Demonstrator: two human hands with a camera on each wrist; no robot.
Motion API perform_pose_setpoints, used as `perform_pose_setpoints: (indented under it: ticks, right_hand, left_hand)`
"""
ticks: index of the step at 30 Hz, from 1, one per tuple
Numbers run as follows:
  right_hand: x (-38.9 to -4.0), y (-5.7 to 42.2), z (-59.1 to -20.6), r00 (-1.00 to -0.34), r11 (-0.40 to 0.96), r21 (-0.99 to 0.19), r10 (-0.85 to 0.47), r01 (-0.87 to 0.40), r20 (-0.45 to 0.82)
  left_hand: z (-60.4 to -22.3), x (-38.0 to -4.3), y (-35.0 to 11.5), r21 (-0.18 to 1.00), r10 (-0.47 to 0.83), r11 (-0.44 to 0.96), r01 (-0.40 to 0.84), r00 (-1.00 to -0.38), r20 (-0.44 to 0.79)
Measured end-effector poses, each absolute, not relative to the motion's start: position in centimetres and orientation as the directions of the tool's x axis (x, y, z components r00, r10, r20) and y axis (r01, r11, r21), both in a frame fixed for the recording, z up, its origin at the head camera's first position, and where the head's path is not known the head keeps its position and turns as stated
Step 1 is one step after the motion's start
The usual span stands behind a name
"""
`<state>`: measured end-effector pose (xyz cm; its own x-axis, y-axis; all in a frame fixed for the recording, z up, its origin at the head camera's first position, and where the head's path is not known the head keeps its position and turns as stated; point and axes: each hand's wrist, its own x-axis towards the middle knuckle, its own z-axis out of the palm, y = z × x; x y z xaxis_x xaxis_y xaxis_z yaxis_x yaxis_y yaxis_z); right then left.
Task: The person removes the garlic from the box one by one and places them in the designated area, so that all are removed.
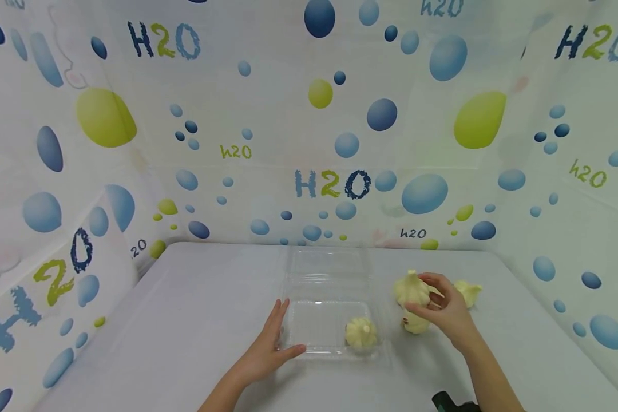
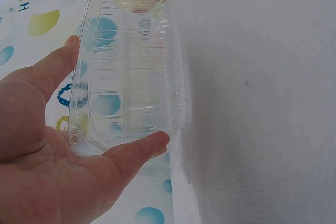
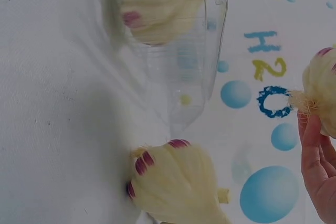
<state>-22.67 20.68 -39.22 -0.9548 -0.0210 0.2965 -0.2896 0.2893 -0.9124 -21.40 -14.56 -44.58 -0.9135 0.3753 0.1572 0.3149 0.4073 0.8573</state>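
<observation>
A clear plastic clamshell container (image 1: 314, 326) lies on the table with its lid (image 1: 327, 263) folded back. One garlic bulb (image 1: 361, 336) sits in its front right corner. My left hand (image 1: 264, 353) is spread at the container's left end, fingers along the side and thumb at the front; the left wrist view shows the straight fingers against the clear wall (image 2: 131, 69). To the right of the container, my right hand (image 1: 447, 313) pinches a garlic bulb (image 1: 411, 289) between thumb and fingers, raised off the table, its roots (image 3: 308, 102) showing in the right wrist view.
Another garlic bulb (image 1: 415, 324) with purple marks rests on the table below the held one. Farther right, partly behind the right hand, lies one more bulb (image 1: 470, 292). A dark object (image 1: 450, 403) pokes in at the front edge. A bubble-printed sheet (image 1: 268, 114) surrounds the white table.
</observation>
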Motion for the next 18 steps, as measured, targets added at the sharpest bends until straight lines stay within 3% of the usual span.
perform_pose_setpoints:
  ticks: [18]
  right_hand:
    - [-22.2, 24.3, -39.0, -0.923, 0.225, -0.906, 0.057, -0.359, 0.380]
  left_hand:
    - [-44.6, -21.3, -14.5, 0.862, 0.377, 0.400, 0.312, -0.913, 0.155]
